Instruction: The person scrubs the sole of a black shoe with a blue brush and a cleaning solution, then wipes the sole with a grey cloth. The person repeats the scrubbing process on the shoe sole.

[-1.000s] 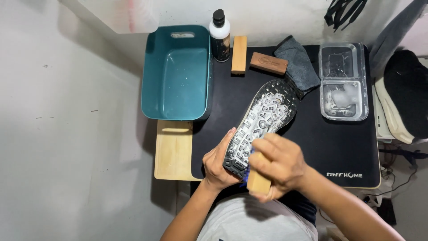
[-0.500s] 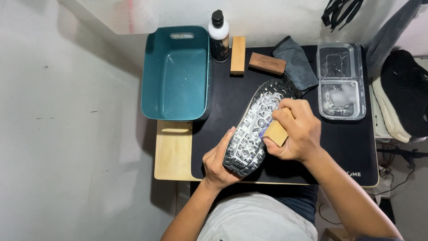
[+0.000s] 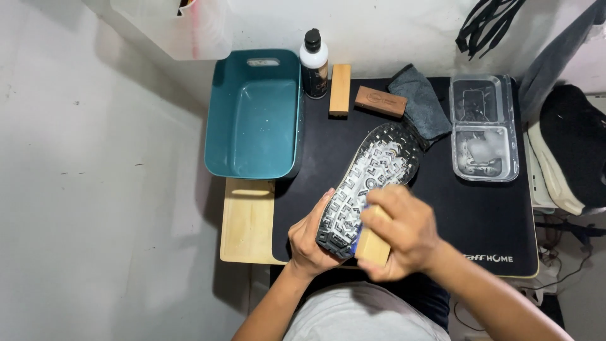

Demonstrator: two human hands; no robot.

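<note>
Shoe [image 3: 372, 183] lies sole-up across the middle of the black mat [image 3: 480, 215], heel toward the mat's near edge. Left hand [image 3: 309, 243] is clamped around the heel. Right hand [image 3: 404, 230] is closed on a wooden brush [image 3: 372, 243], pressed on the sole. Teal tub [image 3: 255, 120] sits at the mat's far left corner

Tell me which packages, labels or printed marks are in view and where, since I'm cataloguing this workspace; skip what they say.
Bottle: back of the mat, right of the teal tub; black cap, white shoulder, dark label.
Brown block: back centre; flat rectangle with a pale oval stamp.
Black mat: white printed mark near its front right corner.
Clear container: right side of the mat; rectangular, no label visible.
</note>
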